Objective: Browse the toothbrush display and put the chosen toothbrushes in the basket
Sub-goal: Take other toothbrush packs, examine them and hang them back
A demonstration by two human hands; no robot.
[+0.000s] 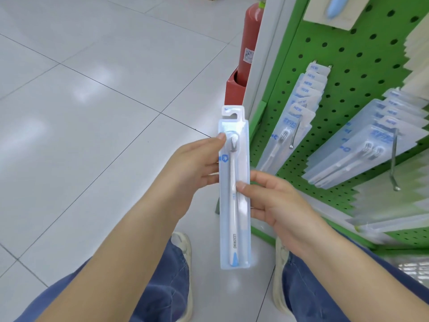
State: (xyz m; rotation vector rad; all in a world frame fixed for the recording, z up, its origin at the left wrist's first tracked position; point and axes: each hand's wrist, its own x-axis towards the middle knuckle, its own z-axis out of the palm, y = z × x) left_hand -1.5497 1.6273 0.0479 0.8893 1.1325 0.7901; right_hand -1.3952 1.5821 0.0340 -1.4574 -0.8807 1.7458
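I hold one packaged toothbrush point(234, 219) upright in front of me: a white brush with a blue tip in a clear blister pack with a hook tab on top. My left hand point(192, 166) pinches the pack's left edge near the brush head, thumb on the front. My right hand point(276, 201) pinches its right edge at mid-handle. More packs of the same kind hang on the green pegboard display point(352, 73), one row point(294, 117) near the left and another row point(362, 145) to the right. No basket is in view.
A red fire extinguisher point(248, 45) stands in a red holder beside the display's white post. White floor tiles point(92, 89) spread to the left. My legs in blue trousers and pale shoes are below. Metal peg hooks point(394, 163) stick out from the board.
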